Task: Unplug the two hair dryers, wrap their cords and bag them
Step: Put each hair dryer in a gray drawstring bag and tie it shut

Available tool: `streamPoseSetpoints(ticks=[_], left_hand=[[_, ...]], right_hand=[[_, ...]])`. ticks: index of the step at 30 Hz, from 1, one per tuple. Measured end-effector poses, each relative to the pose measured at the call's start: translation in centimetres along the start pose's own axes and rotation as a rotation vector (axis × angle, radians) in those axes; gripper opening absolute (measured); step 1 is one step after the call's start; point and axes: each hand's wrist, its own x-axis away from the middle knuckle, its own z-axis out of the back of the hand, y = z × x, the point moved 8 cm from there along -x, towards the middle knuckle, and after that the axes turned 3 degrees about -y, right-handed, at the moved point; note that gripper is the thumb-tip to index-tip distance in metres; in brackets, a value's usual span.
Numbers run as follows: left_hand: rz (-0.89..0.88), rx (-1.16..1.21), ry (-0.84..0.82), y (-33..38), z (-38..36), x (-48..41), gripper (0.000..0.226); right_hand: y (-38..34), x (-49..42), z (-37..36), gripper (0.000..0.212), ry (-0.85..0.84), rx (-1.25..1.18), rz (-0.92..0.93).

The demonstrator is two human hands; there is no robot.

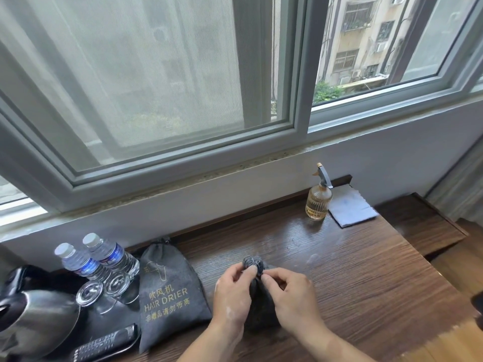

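Both hands meet at the gathered neck of a small dark grey drawstring bag (261, 307) near the front of the wooden tabletop (352, 278). The left hand (232, 299) and right hand (290, 293) each pinch the bunched fabric between thumb and fingertips, closed on it. Just to the left lies a second grey bag (170, 296), flat and full, printed "HAIR DRIER". Further left stand two water bottles (96, 259), upturned glasses (104, 288), a kettle (36, 317) and a remote (104, 344). Far right, by the wall, are a spray bottle (318, 199) and a folded cloth (351, 207).
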Motion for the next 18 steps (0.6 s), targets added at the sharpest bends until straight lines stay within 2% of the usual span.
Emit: streamPoseSetpoints(ticks=[1,3,6,9,11,14,18], left_hand=[[0.022,0.043,0.003,-0.4,0.2,0.2,0.008],[0.04,0.002,0.091,-1.4,1.4,0.1,0.013],[-0.011,-0.218,0.191,-1.3,2.7,0.3,0.009],[-0.056,-0.384,0.181,-0.6,2.4,0.6,0.02],[-0.023,-0.479,0.148,-0.6,2.0,0.7,0.03],[0.058,-0.425,0.044,-1.5,1.0,0.8,0.033],[0.2,-0.051,-0.076,-2.5,-0.6,1.5,0.023]], right_hand=[[0.3,-0.1,0.0,0.006,0.013,-0.002,-0.005],[0.8,-0.3,0.1,0.005,0.035,0.003,-0.013],[1.1,-0.3,-0.1,0.003,0.03,0.025,-0.014],[1.2,-0.1,-0.6,0.014,0.004,0.031,-0.009],[1.1,-0.1,-0.8,0.02,0.0,0.033,0.01],[0.9,-0.2,-0.7,0.018,0.033,0.103,0.073],[0.7,-0.3,-0.4,0.007,0.076,0.155,0.136]])
